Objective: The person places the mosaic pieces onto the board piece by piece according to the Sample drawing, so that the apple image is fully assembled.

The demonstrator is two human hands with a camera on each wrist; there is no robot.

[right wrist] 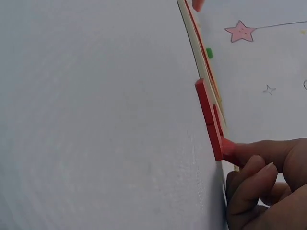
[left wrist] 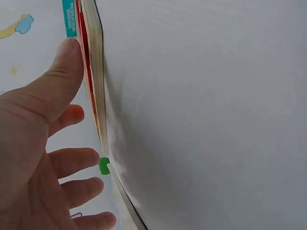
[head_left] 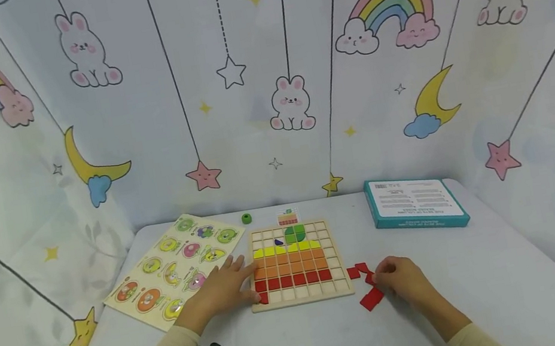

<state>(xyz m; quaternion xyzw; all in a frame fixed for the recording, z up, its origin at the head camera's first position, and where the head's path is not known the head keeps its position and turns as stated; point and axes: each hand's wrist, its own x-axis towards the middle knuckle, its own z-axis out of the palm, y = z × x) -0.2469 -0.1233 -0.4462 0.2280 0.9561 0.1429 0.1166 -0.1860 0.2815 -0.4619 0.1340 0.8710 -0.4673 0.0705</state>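
A wooden grid board [head_left: 303, 300] lies mid-table, with rows of yellow, orange and red tiles and a few green ones on top. My left hand [head_left: 226, 285] rests flat at the board's left edge with fingers spread; in the left wrist view the left hand [left wrist: 38, 143] is open, its thumb beside the board's side [left wrist: 98, 72]. My right hand [head_left: 400, 277] is right of the board, fingers curled onto loose red pieces [head_left: 361, 270]. In the right wrist view its fingertips [right wrist: 240, 151] pinch the end of a red piece [right wrist: 208, 112] lying beside the board [right wrist: 201, 62].
A fruit peg puzzle [head_left: 177, 264] lies to the left, a teal box [head_left: 415, 202] at the back right. A small green piece [head_left: 246, 218] and a picture card [head_left: 287, 217] sit behind the board. Another red piece [head_left: 371, 299] lies near my right hand. Printed curtains surround the table.
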